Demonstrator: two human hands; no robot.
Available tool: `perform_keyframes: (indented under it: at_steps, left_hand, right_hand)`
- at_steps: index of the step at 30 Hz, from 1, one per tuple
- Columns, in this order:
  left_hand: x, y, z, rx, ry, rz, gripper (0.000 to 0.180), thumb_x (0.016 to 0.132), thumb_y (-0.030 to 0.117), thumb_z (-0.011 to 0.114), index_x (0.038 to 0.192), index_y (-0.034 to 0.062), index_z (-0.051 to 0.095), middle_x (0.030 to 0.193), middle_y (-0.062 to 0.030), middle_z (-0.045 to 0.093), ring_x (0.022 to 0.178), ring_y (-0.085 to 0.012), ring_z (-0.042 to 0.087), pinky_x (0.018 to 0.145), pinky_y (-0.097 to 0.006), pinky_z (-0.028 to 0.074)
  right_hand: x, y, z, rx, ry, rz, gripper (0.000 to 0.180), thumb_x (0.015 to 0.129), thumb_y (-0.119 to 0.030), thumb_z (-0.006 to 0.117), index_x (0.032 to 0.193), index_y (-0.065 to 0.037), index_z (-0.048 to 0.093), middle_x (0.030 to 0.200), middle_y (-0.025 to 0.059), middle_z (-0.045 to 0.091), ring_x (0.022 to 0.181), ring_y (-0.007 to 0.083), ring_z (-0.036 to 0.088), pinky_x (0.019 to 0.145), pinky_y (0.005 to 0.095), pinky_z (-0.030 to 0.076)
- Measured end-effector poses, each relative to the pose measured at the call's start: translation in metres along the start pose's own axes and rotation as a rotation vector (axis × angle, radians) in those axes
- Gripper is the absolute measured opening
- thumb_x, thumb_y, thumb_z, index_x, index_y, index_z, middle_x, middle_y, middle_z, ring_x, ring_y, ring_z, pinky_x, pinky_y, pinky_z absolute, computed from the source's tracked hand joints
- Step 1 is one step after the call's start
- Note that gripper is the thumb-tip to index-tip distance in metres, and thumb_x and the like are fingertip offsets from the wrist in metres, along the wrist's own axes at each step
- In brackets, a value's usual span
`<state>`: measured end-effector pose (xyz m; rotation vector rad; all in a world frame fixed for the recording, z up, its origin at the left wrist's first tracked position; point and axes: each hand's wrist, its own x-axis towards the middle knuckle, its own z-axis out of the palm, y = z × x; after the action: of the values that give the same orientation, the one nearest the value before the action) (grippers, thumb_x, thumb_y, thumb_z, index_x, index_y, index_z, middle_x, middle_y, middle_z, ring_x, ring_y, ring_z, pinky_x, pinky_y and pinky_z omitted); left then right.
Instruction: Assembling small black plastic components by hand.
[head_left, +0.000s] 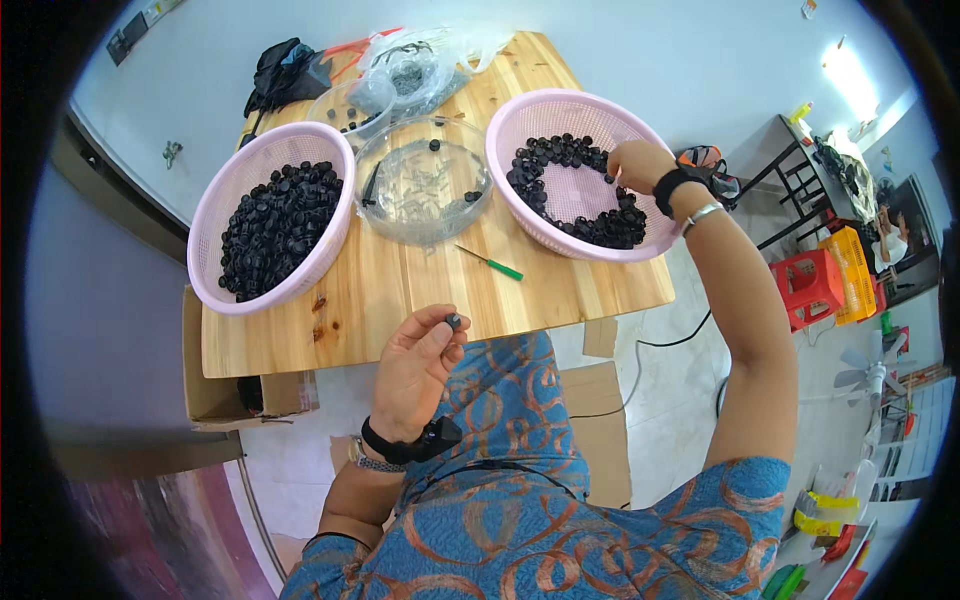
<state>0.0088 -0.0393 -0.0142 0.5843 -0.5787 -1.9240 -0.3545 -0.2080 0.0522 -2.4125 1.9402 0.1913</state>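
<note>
I pinch one small dark cap [453, 321] in my left hand [415, 362]; more black caps [618, 230] loosely ring the right pink basket [575, 195] inside.

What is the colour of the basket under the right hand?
The basket is pale pink; the head view shows it best.

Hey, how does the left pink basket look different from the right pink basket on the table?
The left basket holds a heap of black parts covering its middle; the right basket has its parts around a bare middle.
The right hand is at the right basket, while no hand is at the left basket.
Both are pink with perforated walls and hold small black parts.
</note>
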Motion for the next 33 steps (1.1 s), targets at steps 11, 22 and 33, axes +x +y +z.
perform_keyframes:
  at_steps: [11, 22, 33]
  left_hand:
    - [-0.005, 0.002, 0.001, 0.032, 0.041, -0.042, 0.019, 0.088, 0.005, 0.050, 0.106, 0.0014, 0.053, 0.097, -0.0102, 0.058, 0.078, -0.0125, 0.053, 0.069, -0.024, 0.045]
    - [-0.009, 0.008, 0.015, -0.077, 0.053, 0.073, 0.027, 0.090, 0.006, 0.048, 0.116, 0.0007, 0.046, 0.101, -0.0093, 0.055, 0.085, -0.0130, 0.054, 0.073, -0.023, 0.048]
    - [-0.049, -0.003, 0.004, -0.145, 0.100, 0.233, 0.024, 0.089, 0.014, 0.052, 0.112, 0.0064, 0.053, 0.100, -0.0021, 0.059, 0.090, -0.0115, 0.056, 0.074, -0.022, 0.047]
  right_hand:
    - [0.017, -0.017, 0.020, -0.157, 0.018, 0.106, 0.019, 0.074, -0.006, 0.052, 0.089, -0.004, 0.065, 0.086, 0.0177, 0.064, 0.084, 0.0309, 0.062, 0.073, 0.0410, 0.050]
    - [-0.106, -0.181, -0.041, 0.879, 0.216, -0.495, 0.016, 0.081, -0.011, 0.058, 0.093, -0.002, 0.063, 0.080, 0.0100, 0.060, 0.073, 0.0203, 0.058, 0.066, 0.0305, 0.045]
    - [-0.130, -0.275, 0.039, 1.210, 0.540, -0.403, 0.022, 0.078, 0.001, 0.060, 0.099, -0.003, 0.063, 0.080, 0.0079, 0.052, 0.075, 0.0189, 0.051, 0.063, 0.0267, 0.042]
